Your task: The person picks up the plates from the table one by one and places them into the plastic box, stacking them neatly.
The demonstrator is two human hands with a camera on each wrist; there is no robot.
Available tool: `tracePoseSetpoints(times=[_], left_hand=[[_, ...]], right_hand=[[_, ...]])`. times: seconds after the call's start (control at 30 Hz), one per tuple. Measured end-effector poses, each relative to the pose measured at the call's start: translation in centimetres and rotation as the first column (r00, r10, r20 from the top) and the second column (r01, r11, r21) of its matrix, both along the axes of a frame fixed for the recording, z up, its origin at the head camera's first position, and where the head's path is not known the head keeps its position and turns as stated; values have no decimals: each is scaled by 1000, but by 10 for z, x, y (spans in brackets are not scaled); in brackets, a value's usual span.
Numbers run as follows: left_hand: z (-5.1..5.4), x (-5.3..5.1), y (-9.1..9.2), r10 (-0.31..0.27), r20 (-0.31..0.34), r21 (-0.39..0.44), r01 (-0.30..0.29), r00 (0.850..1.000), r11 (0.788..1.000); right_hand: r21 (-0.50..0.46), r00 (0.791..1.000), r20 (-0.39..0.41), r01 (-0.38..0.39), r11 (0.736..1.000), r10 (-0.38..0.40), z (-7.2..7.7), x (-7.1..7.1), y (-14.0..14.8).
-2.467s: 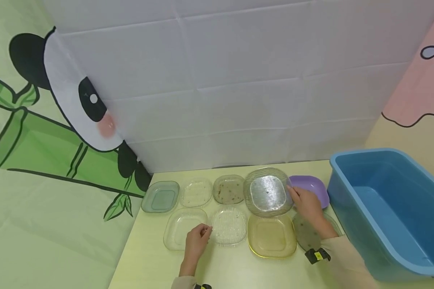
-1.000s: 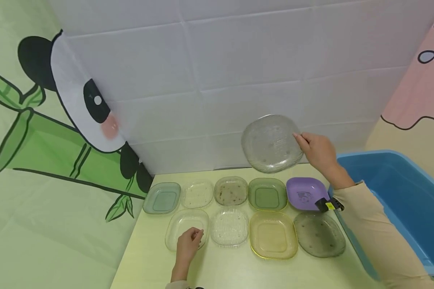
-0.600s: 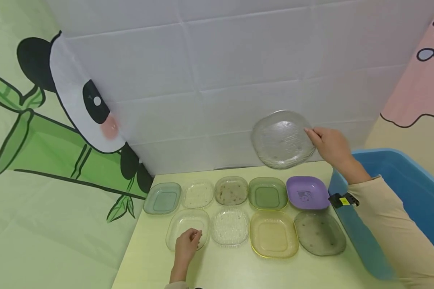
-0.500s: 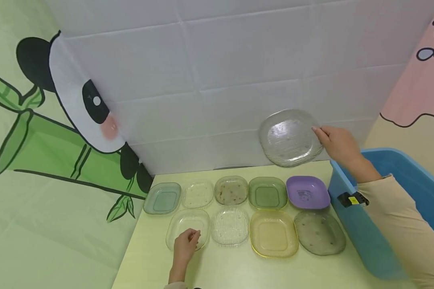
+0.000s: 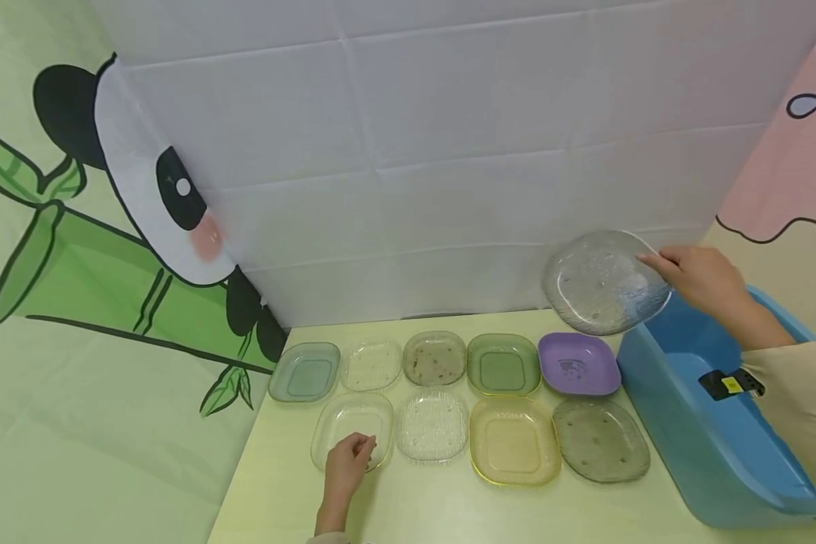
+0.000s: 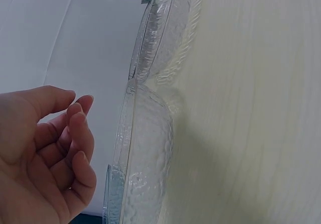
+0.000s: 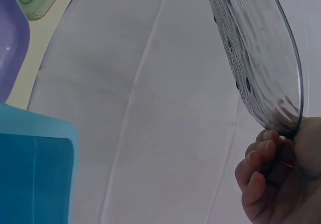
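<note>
A clear, rippled glass plate (image 5: 595, 283) is in the air by the back wall, its right edge just over the near-left corner of the blue tub (image 5: 687, 446). My right hand (image 5: 703, 279) pinches its right rim between thumb and fingers; the right wrist view shows the plate (image 7: 261, 48) tilted, fingers (image 7: 256, 169) curled beneath the rim. Over a clear plate (image 5: 347, 415) in the front row, my left hand (image 5: 347, 461) hovers. In the left wrist view this hand (image 6: 50, 153) has loosely curled fingers and holds nothing, apart from the clear plate (image 6: 145, 148).
Two rows of plates lie on the pale table (image 5: 435, 514): a blue-green one (image 5: 304, 372), a green one (image 5: 503, 365), a purple one (image 5: 578, 364), a yellow one (image 5: 514, 442), a grey one (image 5: 601, 440) and other clear ones. A white cloth wall (image 5: 415, 189) stands behind.
My right hand lifted the clear plate from above the green plate, exposing it, and carried it right toward the tub. My left hand shifted slightly left, then stayed nearly still.
</note>
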State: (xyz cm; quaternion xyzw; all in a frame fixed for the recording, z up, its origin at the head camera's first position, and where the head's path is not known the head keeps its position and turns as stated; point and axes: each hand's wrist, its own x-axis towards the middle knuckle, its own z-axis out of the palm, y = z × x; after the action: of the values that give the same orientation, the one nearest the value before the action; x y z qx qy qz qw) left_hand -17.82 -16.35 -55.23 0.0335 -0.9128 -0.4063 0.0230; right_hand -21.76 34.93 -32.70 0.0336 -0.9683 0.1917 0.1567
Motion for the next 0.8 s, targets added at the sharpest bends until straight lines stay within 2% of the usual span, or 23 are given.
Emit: tracePoseSetpoints(times=[0.3,0.47,0.67,0.8], left_hand=[[-1,2,-4,-27,9,-4,27,1000,1000],[-3,2,-6,-45,16,3,45,999,999],[-5,3,-9,-42,23,16,41,999,999],[-7,4,-11,-27,47,26,26,999,999]], right_hand=[[77,992,126,-6,997,-4,-15,5,17],[81,991,132,-21,996,10,-25,13,38],[118,984,167,38,992,-57,-39,27,68],[132,985,164,32,991,-54,-49,34,89]])
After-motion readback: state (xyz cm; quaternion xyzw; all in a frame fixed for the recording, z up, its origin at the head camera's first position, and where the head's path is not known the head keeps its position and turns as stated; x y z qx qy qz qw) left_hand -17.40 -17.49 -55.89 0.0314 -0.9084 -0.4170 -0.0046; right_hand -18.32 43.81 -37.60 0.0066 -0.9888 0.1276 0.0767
